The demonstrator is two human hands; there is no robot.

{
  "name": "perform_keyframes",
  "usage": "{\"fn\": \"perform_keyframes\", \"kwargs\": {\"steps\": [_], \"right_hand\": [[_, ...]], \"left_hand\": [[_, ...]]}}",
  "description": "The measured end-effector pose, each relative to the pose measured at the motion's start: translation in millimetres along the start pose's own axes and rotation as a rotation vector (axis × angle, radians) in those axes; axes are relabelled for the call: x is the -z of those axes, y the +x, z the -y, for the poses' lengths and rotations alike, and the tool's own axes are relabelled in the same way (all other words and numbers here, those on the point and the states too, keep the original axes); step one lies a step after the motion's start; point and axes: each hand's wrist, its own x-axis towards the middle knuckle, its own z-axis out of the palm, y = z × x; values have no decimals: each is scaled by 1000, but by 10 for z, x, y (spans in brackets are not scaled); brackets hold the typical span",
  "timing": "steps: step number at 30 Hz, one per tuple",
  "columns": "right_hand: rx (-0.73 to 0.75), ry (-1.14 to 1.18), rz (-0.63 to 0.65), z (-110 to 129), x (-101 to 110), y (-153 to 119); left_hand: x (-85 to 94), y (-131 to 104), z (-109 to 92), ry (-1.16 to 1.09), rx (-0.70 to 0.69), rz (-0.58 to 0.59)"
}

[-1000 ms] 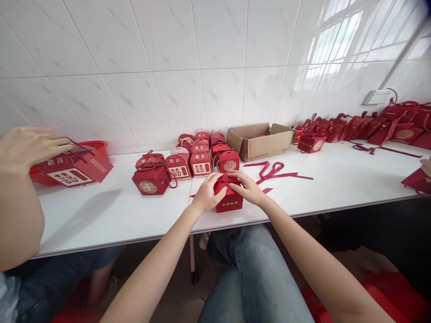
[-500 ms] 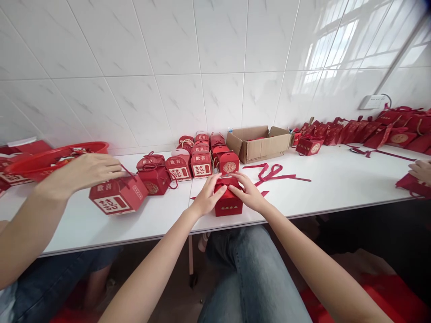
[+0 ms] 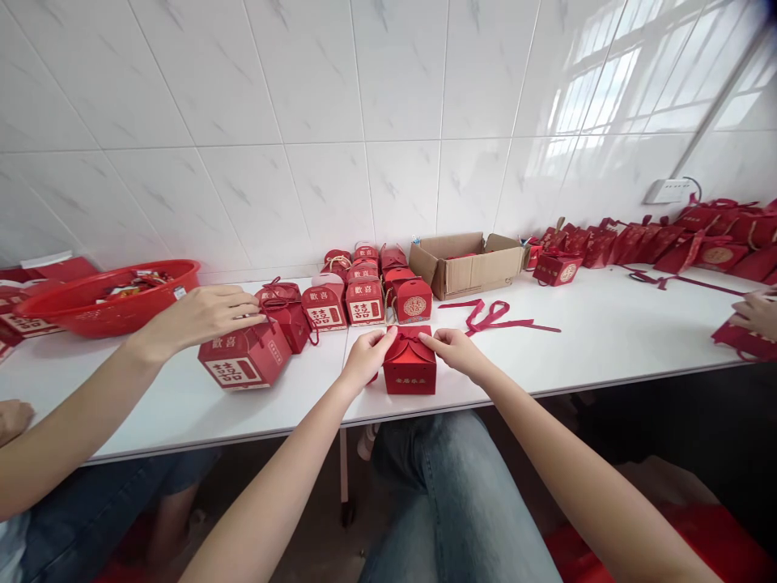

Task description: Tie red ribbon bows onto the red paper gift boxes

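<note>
A small red gift box point(image 3: 411, 377) with gold characters on its front stands at the table's near edge, its curved top flaps folded together. A thin dark red ribbon point(image 3: 409, 338) crosses its top and looks knotted in the middle. My left hand point(image 3: 366, 358) is closed at the upper left edge of the box, thumb and fingers pinching the ribbon. On the opposite side, my right hand point(image 3: 460, 353) pinches the ribbon near the upper right corner. My fingers hide much of the ribbon's ends.
On the left, a co-worker's hand point(image 3: 203, 317) holds a patterned red box point(image 3: 243, 360) by its top. Behind stand finished-looking red boxes point(image 3: 366, 308), a cardboard carton point(image 3: 470, 271), a loose ribbon point(image 3: 494, 317) and a red basin point(image 3: 109, 304). Another person's hand point(image 3: 756, 314) is at far right.
My hands have drawn apart from over the box top to its two sides, fingers now pinched, leaving the flaps and ribbon visible. The co-worker's patterned box has shifted right.
</note>
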Motion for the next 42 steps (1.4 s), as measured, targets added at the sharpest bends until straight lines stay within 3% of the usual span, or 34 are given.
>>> {"fn": "perform_keyframes", "kwargs": {"steps": [4,10,14,19,24,30,36,42], "right_hand": [[-45,61,-37,21,-33,-24],[-40,153,-17,57,-15,-10],[-53,234,36,10,2,26],[-99,306,81,3,4,8],[-113,332,97,6,65,-19],[-157,197,296,39,268,-66],[-31,345,420,84,451,-86],[14,596,397,147,536,-58]], "left_hand": [[-45,-23,-10,-41,37,79],[-78,-12,42,39,50,37],[-72,7,61,44,35,74],[-51,27,39,39,112,24],[-4,12,-18,-126,202,156],[54,-37,-96,-212,235,251],[67,-28,-65,-61,89,153],[100,22,-69,36,3,139]]}}
